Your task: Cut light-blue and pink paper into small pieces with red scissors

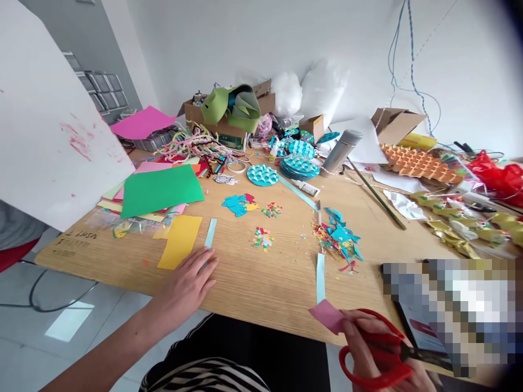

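Note:
My left hand lies flat on the wooden table, fingers stretched out, its tips on the near end of a light blue paper strip beside a yellow paper piece. At the table's near edge my right hand grips red-handled scissors and pinches a small pink paper piece. A second light blue strip lies just beyond the pink piece.
Green paper tops a coloured stack at left. Teal cut-outs and scraps, confetti piles, teal discs, a glue tube, a grey cylinder, cardboard boxes and gold decorations crowd the far and right side. A white board leans at left.

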`<state>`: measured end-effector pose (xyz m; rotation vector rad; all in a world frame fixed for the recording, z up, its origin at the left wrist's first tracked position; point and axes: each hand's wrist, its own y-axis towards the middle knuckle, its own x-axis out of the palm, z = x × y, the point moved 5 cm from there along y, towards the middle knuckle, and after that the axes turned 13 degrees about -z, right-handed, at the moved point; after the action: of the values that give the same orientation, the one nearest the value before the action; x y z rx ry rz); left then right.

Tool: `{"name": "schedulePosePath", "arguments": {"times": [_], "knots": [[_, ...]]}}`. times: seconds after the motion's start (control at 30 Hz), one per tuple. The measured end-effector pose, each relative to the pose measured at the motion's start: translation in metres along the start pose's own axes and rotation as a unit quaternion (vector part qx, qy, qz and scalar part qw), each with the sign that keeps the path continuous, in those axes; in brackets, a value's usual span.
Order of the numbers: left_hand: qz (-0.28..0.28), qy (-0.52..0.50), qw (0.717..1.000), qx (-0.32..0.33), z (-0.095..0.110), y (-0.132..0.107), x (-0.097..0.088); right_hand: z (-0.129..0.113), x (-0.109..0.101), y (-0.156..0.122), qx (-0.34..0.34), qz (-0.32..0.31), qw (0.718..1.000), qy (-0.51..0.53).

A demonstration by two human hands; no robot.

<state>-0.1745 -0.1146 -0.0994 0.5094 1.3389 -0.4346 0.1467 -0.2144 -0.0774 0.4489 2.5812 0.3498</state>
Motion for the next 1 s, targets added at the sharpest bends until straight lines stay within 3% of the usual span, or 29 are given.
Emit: {"name": "schedulePosePath", "arguments": {"times": [0.13,0.27,0.53,0.67,0.77,0.9,1.0], "knots": [[-0.008,0.020,0.999,0.024,-0.008,-0.010,-0.004,-0.011,0.027,0.012,0.109,-0.008,0.984,0.140],[0.004,0.023,1.000,-0.006,-0.006,-0.011,-0.010,-0.024,0.039,0.017,0.134,-0.004,0.973,0.188],[-0.020,0.018,0.998,0.055,0.024,-0.017,-0.010,-0.036,0.045,0.013,0.138,0.016,0.976,0.166],[-0.056,0.062,0.993,0.087,0.027,-0.038,-0.001,-0.033,0.041,0.012,0.141,0.036,0.969,0.200],[-0.021,0.044,0.989,0.141,0.027,-0.058,-0.003,-0.023,0.034,0.010,0.170,0.037,0.959,0.226],[0.044,-0.051,0.985,0.159,0.023,-0.051,-0.028,-0.004,0.026,0.008,0.192,0.027,0.941,0.277],[0.125,-0.128,0.975,0.134,0.018,-0.002,-0.066,0.002,0.018,0.010,0.169,0.009,0.951,0.259]]}}
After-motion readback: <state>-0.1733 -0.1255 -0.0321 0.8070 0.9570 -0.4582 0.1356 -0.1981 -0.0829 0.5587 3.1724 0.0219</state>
